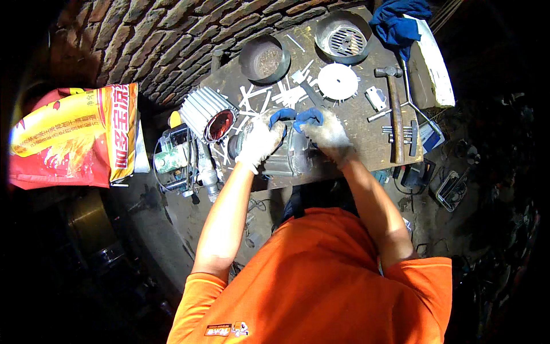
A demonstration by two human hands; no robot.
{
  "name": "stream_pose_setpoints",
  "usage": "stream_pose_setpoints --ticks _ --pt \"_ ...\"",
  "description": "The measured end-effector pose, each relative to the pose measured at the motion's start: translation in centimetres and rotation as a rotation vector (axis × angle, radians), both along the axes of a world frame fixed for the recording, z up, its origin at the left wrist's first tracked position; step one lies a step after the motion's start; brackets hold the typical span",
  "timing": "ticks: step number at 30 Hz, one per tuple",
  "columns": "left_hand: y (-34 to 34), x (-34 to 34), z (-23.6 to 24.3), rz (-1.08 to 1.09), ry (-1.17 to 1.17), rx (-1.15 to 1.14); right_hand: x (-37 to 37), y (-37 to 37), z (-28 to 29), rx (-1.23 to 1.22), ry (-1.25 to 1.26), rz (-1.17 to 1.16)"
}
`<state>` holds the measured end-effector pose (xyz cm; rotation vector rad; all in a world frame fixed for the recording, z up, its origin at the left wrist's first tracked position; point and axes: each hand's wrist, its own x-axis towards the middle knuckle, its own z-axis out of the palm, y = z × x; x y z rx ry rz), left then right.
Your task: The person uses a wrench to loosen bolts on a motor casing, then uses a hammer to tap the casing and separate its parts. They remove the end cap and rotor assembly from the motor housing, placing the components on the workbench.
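Both of my hands wear off-white work gloves with blue fingertips. My left hand and my right hand meet near the table's front edge, fingers curled and fingertips almost touching. Whatever they pinch, if anything, is too small or hidden to make out. Directly under them lies a dark grey ribbed motor part, partly covered by the gloves. Left of my left hand stands a finned silver motor housing with reddish copper windings in its open end. White strips lie scattered just beyond my hands, close to a round white disc.
A hammer and several hex keys lie at right. Two round metal pans stand at the back, one holding a slotted grate. A blue cloth hangs at the far right corner. Left are a power tool and a red-yellow sack.
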<state>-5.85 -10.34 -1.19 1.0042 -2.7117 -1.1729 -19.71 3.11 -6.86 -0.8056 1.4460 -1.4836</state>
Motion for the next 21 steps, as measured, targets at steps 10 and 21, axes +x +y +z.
stream_pose_setpoints --ticks 10,21 --pt "0.0 -0.5 1.5 0.04 0.012 0.351 -0.4 2.1 -2.1 0.098 0.577 -0.332" --pt "-1.4 -5.4 4.0 -0.389 -0.501 0.015 -0.9 5.4 -5.9 0.497 0.882 -0.162"
